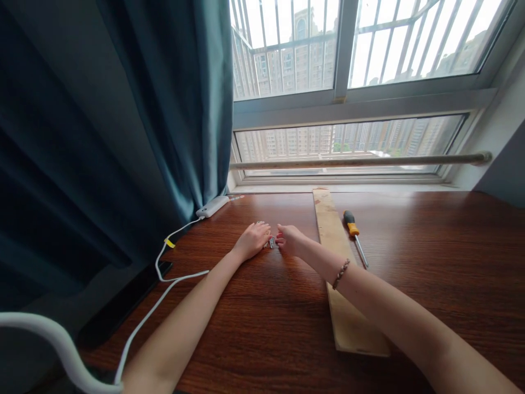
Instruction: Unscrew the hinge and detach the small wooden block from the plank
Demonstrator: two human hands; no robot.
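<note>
My left hand (252,241) rests palm down on the brown wooden table, its fingers stretched forward and a little bent. Small shiny metal pieces that look like screws (272,242) lie beside its fingertips, in the gap between my hands. Just right of them is my right hand (289,239), its fingers curled inward; whether something small is pinched in them is hidden. A long pale wooden board (334,241) lies under my right forearm. Right of the board lies a screwdriver (351,224) with a black and orange handle, its shaft pointing toward me.
A white power strip (213,206) sits by the blue curtain (205,109) on the left. Its white cable (158,262) loops along the table's left side. Behind the table are a barred window and a horizontal rail (361,162).
</note>
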